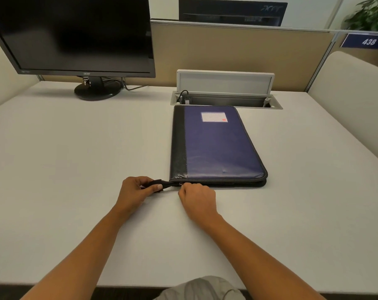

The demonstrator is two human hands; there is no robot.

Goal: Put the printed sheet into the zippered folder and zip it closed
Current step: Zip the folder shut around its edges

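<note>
Now one zippered folder (216, 146) lies closed; left hand (136, 191) grips its strap (162, 184), right hand (196, 200) pinches the zipper.

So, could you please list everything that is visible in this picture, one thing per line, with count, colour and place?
zippered folder: one, blue with a black spine, lying flat and shut on the desk, right of centre
label: one, white, on the folder's cover near its far end
zipper tab: one, black, sticking out at the folder's near left corner
desk: one, white, fills the view
monitor: one, black, screen off, far left
cable box: one, grey, lid up, behind the folder
partition: one, beige, along the far edge
number plate: one, blue, reads 438, far right
plant: one, green, top right
left hand: one, pinching the tab
right hand: one, at the folder's near edge by the zipper
</note>
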